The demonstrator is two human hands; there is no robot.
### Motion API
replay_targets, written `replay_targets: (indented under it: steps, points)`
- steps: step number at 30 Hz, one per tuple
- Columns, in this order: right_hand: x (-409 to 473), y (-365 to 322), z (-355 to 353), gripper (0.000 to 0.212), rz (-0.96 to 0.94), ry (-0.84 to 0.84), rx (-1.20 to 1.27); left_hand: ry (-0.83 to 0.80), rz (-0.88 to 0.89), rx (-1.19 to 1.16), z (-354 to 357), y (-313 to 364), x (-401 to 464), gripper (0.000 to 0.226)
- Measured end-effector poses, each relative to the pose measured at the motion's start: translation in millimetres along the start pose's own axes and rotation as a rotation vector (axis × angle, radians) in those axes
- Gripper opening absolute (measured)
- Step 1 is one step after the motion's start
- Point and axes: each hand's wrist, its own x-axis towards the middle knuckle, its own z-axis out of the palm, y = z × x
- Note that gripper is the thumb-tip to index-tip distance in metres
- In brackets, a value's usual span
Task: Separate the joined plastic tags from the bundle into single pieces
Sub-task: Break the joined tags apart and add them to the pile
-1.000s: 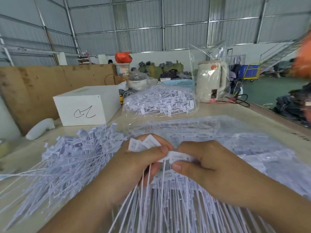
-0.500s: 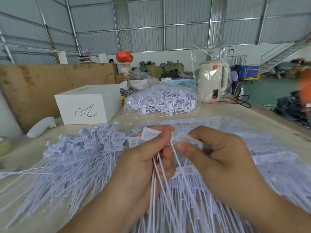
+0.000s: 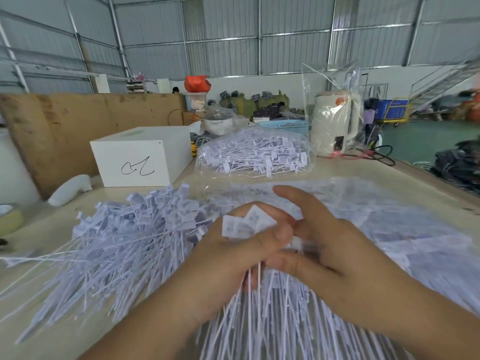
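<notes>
The person's left hand (image 3: 233,258) grasps a small cluster of white plastic tags (image 3: 245,224), its thumb pressed across their printed heads and its fingers curled round the thin stems that hang below the palm. The right hand (image 3: 330,245) meets it from the other side: its thumb and curled fingers close on the same cluster, while the forefinger stands extended above. Both hands hover over a broad spread of joined white tags (image 3: 272,320) fanned toward the viewer on the pale worktable (image 3: 405,178). To the left lies a loose heap of white tags (image 3: 124,237), stems pointing outward. Beyond the hands sits a clear plastic bag filled with tags (image 3: 255,154), flanked by a white cardboard box with a black scribble (image 3: 140,159) and a cream electric kettle wrapped in clear film (image 3: 335,126).
</notes>
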Motion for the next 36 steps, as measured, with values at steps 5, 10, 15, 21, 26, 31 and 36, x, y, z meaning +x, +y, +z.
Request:
replay_targets:
  steps: [5, 10, 15, 21, 26, 31, 36]
  points:
    - [2, 3, 2, 0.057, -0.027, -0.027, -0.108, 0.096, 0.052, 0.110, 1, -2, 4, 0.012]
    - [3, 2, -8, 0.021, 0.009, 0.000, -0.092, 0.288, 0.035, 0.095, -5, 3, 6, 0.015]
    - [3, 7, -13, 0.036, 0.052, -0.037, -0.150, 0.313, 0.000, 0.144, -9, 2, 6, 0.012]
    - [1, 3, -12, 0.006, 0.039, -0.025, -0.088, 0.215, 0.026, 0.219, -11, -2, 6, 0.012]
    - [2, 1, -10, 0.023, 0.083, 0.038, -0.134, 0.195, 0.013, 0.205, -12, -4, 7, 0.014]
    - [2, -4, -2, 0.021, 0.108, 0.178, -0.171, 0.294, 0.044, 0.023, -1, -1, 9, 0.010]
    - [2, -13, 9, 0.019, 0.010, 0.383, -0.232, 0.374, -0.053, -0.253, 12, 6, 4, 0.026]
